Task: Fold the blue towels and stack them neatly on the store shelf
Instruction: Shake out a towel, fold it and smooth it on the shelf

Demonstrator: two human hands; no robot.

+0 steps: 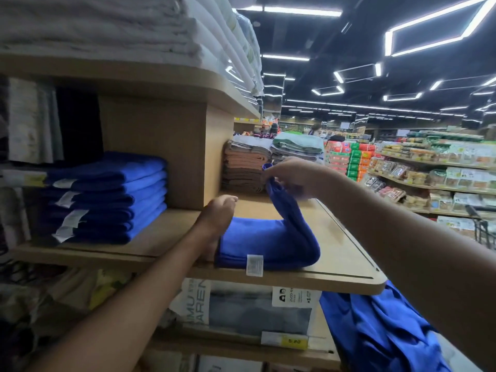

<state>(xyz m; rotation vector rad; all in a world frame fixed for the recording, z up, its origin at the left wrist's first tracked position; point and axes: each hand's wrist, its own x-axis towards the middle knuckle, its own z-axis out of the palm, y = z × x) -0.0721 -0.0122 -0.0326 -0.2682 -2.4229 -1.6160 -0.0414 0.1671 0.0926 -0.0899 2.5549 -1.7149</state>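
A partly folded blue towel [265,242] lies on the wooden store shelf [346,253], a white label at its front edge. My left hand [218,213] rests on the towel's left side, fingers loosely curled over it. My right hand [291,177] pinches the towel's far end and holds it lifted above the folded part. A stack of several folded blue towels [107,197] sits at the left of the same shelf. More unfolded blue towels [381,334] hang in a heap below the shelf's right end.
A wooden divider [185,154] stands between the blue stack and the brown and grey towel piles [245,170] behind. White linens [107,25] fill the shelf above. Packaged bedding [241,307] sits below. Grocery shelves [429,178] and a cart handle lie to the right.
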